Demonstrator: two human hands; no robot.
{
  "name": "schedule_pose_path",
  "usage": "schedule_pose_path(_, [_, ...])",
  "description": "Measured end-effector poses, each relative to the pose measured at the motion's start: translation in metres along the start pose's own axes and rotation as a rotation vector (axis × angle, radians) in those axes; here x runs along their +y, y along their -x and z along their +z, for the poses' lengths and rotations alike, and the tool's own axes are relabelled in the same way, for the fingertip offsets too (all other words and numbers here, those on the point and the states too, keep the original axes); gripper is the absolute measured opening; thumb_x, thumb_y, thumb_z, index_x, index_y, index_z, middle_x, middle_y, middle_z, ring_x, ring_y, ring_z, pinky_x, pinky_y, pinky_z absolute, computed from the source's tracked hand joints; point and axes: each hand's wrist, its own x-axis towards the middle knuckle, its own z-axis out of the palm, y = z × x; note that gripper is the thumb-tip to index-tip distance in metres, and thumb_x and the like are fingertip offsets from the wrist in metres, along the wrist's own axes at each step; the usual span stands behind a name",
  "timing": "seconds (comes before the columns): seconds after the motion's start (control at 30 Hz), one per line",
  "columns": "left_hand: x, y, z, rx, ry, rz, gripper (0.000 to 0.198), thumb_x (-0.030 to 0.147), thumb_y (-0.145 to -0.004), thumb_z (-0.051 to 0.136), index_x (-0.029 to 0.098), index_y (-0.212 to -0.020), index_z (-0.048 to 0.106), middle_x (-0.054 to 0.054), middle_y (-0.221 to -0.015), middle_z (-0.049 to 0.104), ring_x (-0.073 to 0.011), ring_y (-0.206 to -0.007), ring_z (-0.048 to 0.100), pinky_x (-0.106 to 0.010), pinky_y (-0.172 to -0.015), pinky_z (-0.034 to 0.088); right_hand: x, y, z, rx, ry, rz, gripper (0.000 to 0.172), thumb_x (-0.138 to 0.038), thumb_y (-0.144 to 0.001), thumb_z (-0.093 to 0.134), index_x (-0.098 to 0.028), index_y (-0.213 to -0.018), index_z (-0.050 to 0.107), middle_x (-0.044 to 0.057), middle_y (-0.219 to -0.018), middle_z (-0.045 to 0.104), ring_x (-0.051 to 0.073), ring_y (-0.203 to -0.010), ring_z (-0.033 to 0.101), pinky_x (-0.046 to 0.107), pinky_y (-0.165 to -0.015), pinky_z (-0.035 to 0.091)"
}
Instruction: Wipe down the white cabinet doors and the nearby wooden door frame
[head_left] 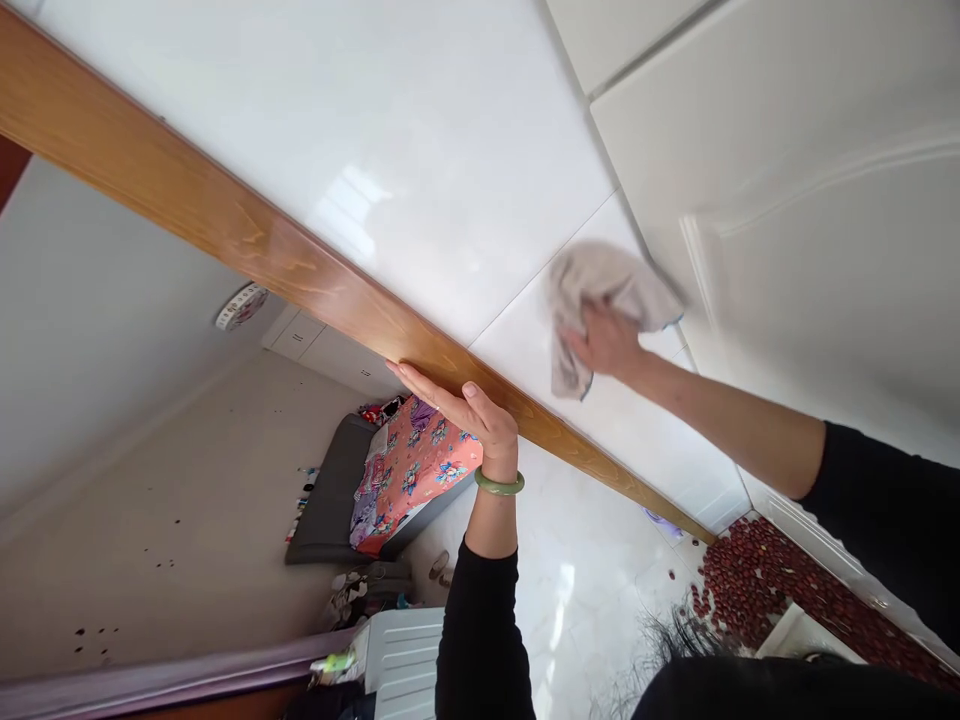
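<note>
My right hand [609, 340] presses a greyish-beige cloth [600, 275] against the white tiled wall [450, 180]. The cloth is bunched under the fingers and a little blurred, and its right edge lies close to the cream panelled door [817, 200]. Against the edge of the varnished wooden door frame [322, 275] rests my left hand [472, 415], fingers stretched out and holding nothing. A green bangle [499, 484] circles the left wrist. Both arms wear black sleeves.
Beyond the frame is a room with a bed [420, 465] under a flowered orange cover. Many dark red dates or similar fruits [757, 580] lie spread over the floor at lower right. A round ceiling lamp [241, 306] shows at left, a white ridged unit [405, 660] below.
</note>
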Motion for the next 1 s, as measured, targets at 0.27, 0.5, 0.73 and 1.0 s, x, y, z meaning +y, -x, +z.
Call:
schedule_pose_path(0.27, [0.0, 0.003, 0.0, -0.008, -0.005, 0.009, 0.086, 0.06, -0.121, 0.037, 0.012, -0.19, 0.021, -0.019, -0.198, 0.02, -0.0283, -0.188, 0.014, -0.046, -0.154, 0.013, 0.04, 0.066, 0.042, 0.396, -0.119, 0.252, 0.104, -0.086, -0.111, 0.019, -0.003, -0.16, 0.058, 0.038, -0.159, 0.059, 0.053, -0.161, 0.047, 0.084, -0.136, 0.033])
schedule_pose_path(0.5, [-0.002, 0.0, -0.002, -0.033, -0.046, 0.004, 0.093, 0.069, -0.118, 0.032, 0.014, -0.191, 0.018, -0.015, -0.2, 0.016, -0.029, -0.188, 0.012, -0.046, -0.154, 0.011, -0.081, 0.029, 0.028, -0.048, -0.068, -0.236, 0.058, -0.061, -0.117, 0.052, -0.018, -0.147, 0.074, 0.015, -0.144, 0.076, 0.036, -0.143, 0.062, 0.065, -0.136, 0.04])
schedule_pose_path(0.73, [0.001, 0.001, 0.001, -0.065, -0.037, -0.043, 0.095, 0.071, -0.116, 0.028, 0.015, -0.191, 0.01, -0.01, -0.201, 0.007, -0.0269, -0.188, 0.004, -0.042, -0.153, 0.004, 0.011, 0.006, 0.015, 0.103, -0.004, 0.083, 0.079, -0.072, -0.114, 0.039, -0.011, -0.155, 0.068, 0.023, -0.142, 0.073, 0.043, -0.143, 0.062, 0.071, -0.133, 0.04])
schedule_pose_path(1.0, [-0.001, 0.0, 0.005, -0.051, -0.021, -0.108, 0.098, 0.071, -0.115, 0.031, 0.013, -0.19, 0.004, -0.007, -0.202, 0.002, -0.0272, -0.188, -0.007, -0.044, -0.153, 0.004, 0.053, 0.219, 0.008, 0.275, -0.235, 0.399, 0.048, -0.05, -0.109, 0.046, -0.022, -0.14, 0.07, 0.021, -0.138, 0.063, 0.038, -0.137, 0.064, 0.066, -0.124, 0.054])
